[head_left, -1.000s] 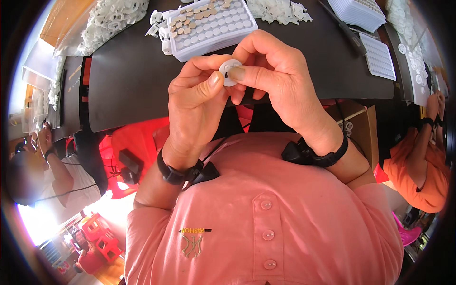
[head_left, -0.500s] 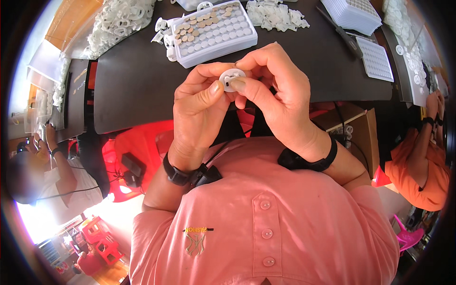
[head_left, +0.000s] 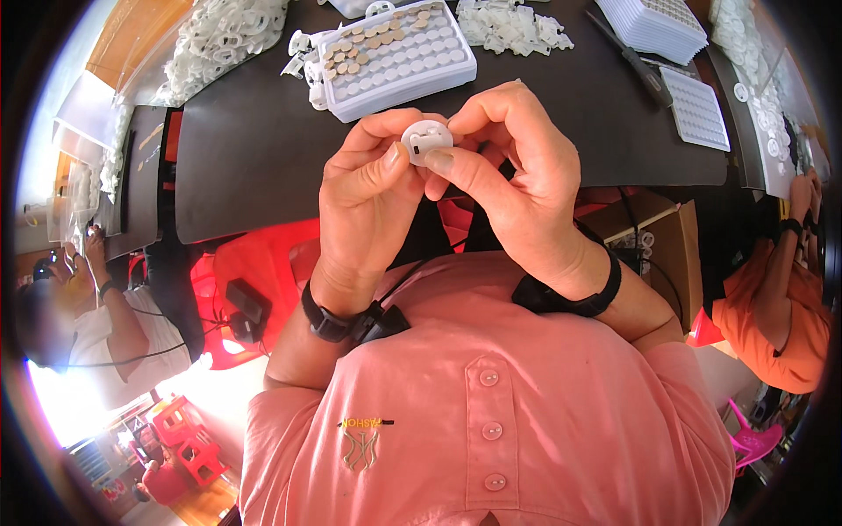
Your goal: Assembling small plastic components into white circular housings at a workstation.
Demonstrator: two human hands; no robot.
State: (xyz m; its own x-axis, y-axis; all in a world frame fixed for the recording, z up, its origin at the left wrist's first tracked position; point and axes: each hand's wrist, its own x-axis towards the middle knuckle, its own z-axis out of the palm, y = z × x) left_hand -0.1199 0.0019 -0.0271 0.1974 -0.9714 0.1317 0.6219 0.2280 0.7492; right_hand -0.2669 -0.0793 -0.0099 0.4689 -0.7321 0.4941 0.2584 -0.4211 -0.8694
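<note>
Between my two hands is a small round white plastic part (head_left: pixel 427 138) with a raised moulding and a dark slot on its face. My left hand (head_left: pixel 373 175) pinches its left edge with thumb and fingers. My right hand (head_left: pixel 509 171) grips the lower right edge, its thumb tip against the rim. Both hands are held over the near edge of the black table (head_left: pixel 263 167). Just beyond them stands a white tray (head_left: pixel 399 92) filled with rows of white discs, with several tan discs (head_left: pixel 377 37) lying on top.
Piles of white plastic parts lie at the back left (head_left: pixel 224 53) and behind the tray (head_left: pixel 509 26). A dark-handled tool (head_left: pixel 645 74) rests near a stack of white trays (head_left: pixel 658 26) and a flat white tray (head_left: pixel 695 110). People work at both sides.
My right thumb has slid from the face of the round part down to its lower edge, so more of the face shows. Both hands keep hold of it.
</note>
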